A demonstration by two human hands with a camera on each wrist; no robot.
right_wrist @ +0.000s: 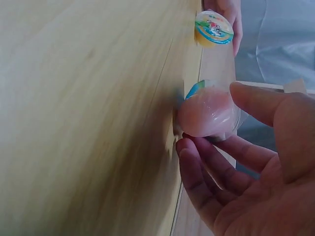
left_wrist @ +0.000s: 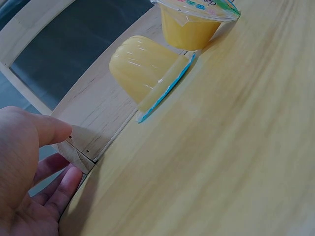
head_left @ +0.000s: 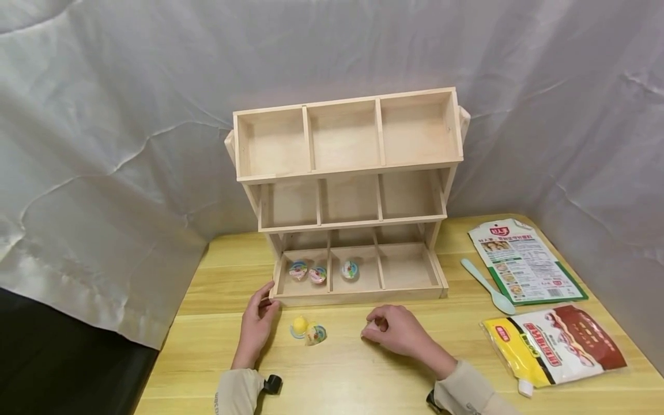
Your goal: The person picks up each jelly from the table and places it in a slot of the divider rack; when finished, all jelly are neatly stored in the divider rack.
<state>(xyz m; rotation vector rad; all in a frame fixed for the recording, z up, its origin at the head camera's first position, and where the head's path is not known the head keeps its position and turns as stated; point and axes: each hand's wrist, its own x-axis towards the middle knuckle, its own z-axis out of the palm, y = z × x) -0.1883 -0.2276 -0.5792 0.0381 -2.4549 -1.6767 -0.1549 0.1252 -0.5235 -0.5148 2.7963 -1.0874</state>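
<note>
My left hand point(head_left: 256, 324) grips the front left corner of a light wooden three-tier organizer point(head_left: 358, 296), thumb in front and fingers round the side. Between the thumb and fingers of my right hand point(head_left: 398, 331) is a pink jelly cup point(right_wrist: 209, 114), low over the table in front of the organizer. Two yellow jelly cups lie between my hands: one on its lid point(left_wrist: 142, 69), the other tilted with its printed lid point(left_wrist: 199, 7) showing. In the bottom tier, two jelly cups point(head_left: 298, 270) sit in the left compartment and one point(head_left: 350, 270) in the middle.
On the right of the table point(head_left: 223, 271) lie a pale green spoon point(head_left: 487, 286), a white and green printed packet point(head_left: 526, 259) and a spouted pouch point(head_left: 555, 346) in yellow, white and brown. Grey cloth point(head_left: 104, 144) hangs behind and at both sides.
</note>
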